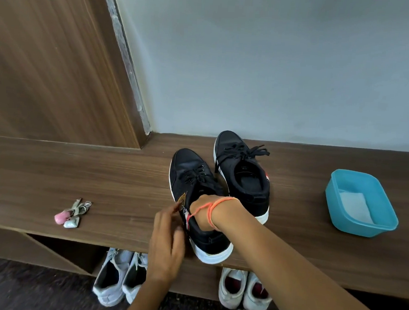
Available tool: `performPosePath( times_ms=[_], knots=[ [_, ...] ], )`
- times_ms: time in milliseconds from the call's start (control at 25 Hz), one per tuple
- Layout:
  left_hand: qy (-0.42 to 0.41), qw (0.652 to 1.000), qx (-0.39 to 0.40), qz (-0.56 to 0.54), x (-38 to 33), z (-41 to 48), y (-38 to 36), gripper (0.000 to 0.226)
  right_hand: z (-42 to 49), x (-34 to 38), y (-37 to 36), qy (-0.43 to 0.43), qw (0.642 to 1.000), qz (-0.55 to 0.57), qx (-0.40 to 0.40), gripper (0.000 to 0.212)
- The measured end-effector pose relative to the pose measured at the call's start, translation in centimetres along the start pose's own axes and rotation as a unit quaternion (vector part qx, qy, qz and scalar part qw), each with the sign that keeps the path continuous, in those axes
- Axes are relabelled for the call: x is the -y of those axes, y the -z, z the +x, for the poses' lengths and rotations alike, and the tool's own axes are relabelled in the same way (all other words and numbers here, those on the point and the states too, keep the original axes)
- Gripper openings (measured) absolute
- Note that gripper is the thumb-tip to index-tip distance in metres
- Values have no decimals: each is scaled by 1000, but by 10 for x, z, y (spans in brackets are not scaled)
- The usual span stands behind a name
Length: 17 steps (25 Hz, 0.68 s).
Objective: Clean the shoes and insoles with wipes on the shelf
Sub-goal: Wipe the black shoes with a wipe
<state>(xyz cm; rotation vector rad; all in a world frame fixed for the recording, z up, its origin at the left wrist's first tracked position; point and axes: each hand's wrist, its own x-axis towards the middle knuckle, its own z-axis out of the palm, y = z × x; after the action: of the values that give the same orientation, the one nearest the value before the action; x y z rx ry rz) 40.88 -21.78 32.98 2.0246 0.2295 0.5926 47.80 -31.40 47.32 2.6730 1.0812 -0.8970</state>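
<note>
shoe (pixel 195 193) on shelf (pixel 99 171), heel at near edge | right hand (pixel 203 203) inside it, fingers hidden, grip cannot tell | left hand (pixel 167 240) relaxed, fingers (pixel 176 210) touching its side | insole likely thin, floppy: pinch heel end | tub (pixel 354 227) well right of fingers

From my feed I see two black lace-up sneakers with white soles standing upright on the wooden shelf (pixel 99 171), toes toward the wall. The near shoe (pixel 196 178) sits with its heel at the front edge, and the far shoe (pixel 244 167) is just beside it on the right, set further back. The right hand (pixel 201 202) reaches into the near shoe's opening, fingers hidden, while the left hand (pixel 167 235) rests against its outer side. The far shoe shows a dark insole (pixel 249 184) still in place. Well apart to the right lies a white folded wipe (pixel 354 207) in a blue tub (pixel 337 189).
</note>
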Motion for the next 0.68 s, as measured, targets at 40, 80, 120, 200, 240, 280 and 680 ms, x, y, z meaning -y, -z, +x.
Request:
performPosePath(
  times_ms=[40, 80, 120, 200, 240, 280, 680],
  knots=[
    [-19, 998, 44, 26, 9, -8, 1, 58, 1, 0, 0, 1, 1000, 1, 6, 11],
    [-33, 994, 87, 59, 16, -12, 1, 69, 2, -2, -2, -2, 1000, 3, 6, 17],
    [-47, 987, 120, 97, 21, -14, 2, 80, 4, -3, -5, -9, 1000, 1, 3, 25],
    [-70, 971, 157, 167, 26, -10, 4, 103, 9, -7, -10, -13, 1000, 7, -24, 22],
    [-71, 965, 166, 189, 26, -6, 5, 114, 12, -7, -13, -11, 999, 17, -43, 15],
    [-61, 963, 173, 199, 24, -1, 7, 123, 17, -9, -18, -15, 998, 34, -59, 21],
    [-118, 924, 166, 322, 26, 32, 9, 142, 9, -6, -11, -23, 999, 18, -16, 30]
  ],
)
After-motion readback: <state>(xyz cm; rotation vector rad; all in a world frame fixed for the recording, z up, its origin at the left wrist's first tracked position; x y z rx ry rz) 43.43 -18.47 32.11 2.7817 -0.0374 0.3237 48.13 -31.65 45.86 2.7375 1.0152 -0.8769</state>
